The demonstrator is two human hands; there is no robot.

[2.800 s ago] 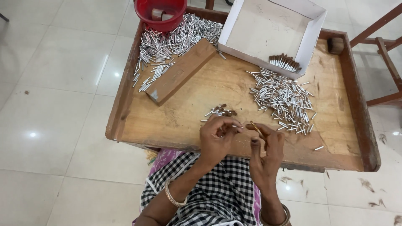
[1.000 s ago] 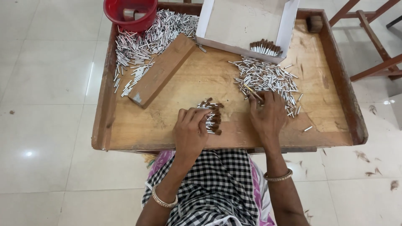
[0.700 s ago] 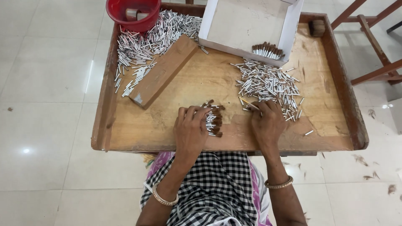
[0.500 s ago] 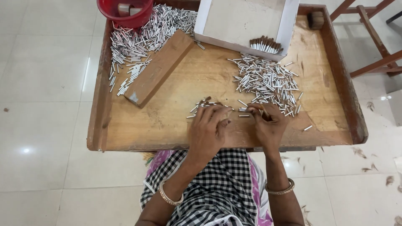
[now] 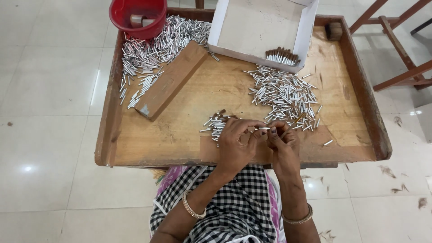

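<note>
left hand (image 5: 234,146) and right hand (image 5: 282,140) meet over bench (image 5: 180,135), fingers of both pinching one thin silver stick (image 5: 264,128); silver stick pile (image 5: 283,96) just beyond.

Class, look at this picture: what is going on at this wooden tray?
A seated person holds one thin silver tube between the left hand and the right hand, over the near edge of the wooden tray. A small pile lies by the left hand, a larger heap beyond the right. Farther back are a wooden block, a red bucket and a white box.
</note>
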